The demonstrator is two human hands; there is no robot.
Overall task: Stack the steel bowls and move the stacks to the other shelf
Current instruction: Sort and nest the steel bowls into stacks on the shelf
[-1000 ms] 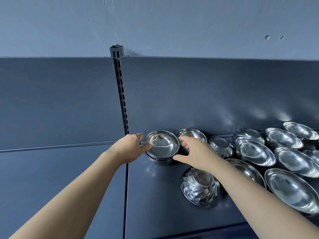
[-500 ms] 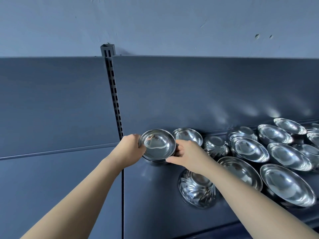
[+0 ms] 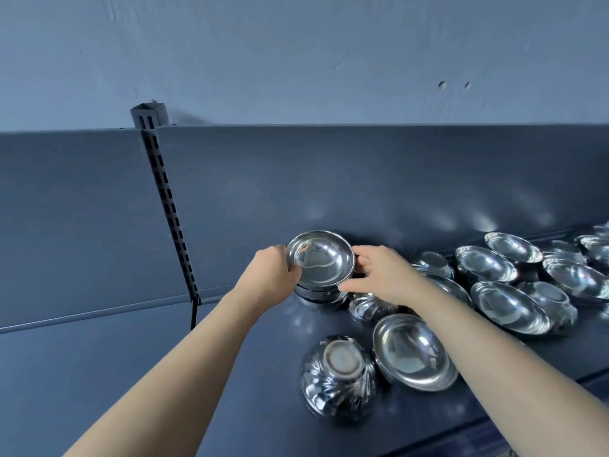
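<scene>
A small stack of steel bowls (image 3: 320, 262) stands at the back of the right shelf (image 3: 257, 351), near the back panel. My left hand (image 3: 274, 272) grips its left rim and my right hand (image 3: 382, 273) grips its right rim. The top bowl faces up, with another bowl's wall showing under it. Several loose steel bowls lie to the right: an upside-down fluted bowl (image 3: 339, 374) in front, an upright bowl (image 3: 413, 352) beside it, and more such as a wide bowl (image 3: 509, 306) further right.
A slotted upright post (image 3: 168, 206) divides the dark back panel. Left of it lies the other shelf (image 3: 82, 357), dark and bare. A pale blue wall (image 3: 296, 54) rises behind. The right shelf's front edge (image 3: 560, 387) runs at the lower right.
The view has shifted left and closer. Both hands went from reaching for the bowl to gripping its rim on both sides; the bowl behind it is no longer visible, and a second bowl now shows beneath it.
</scene>
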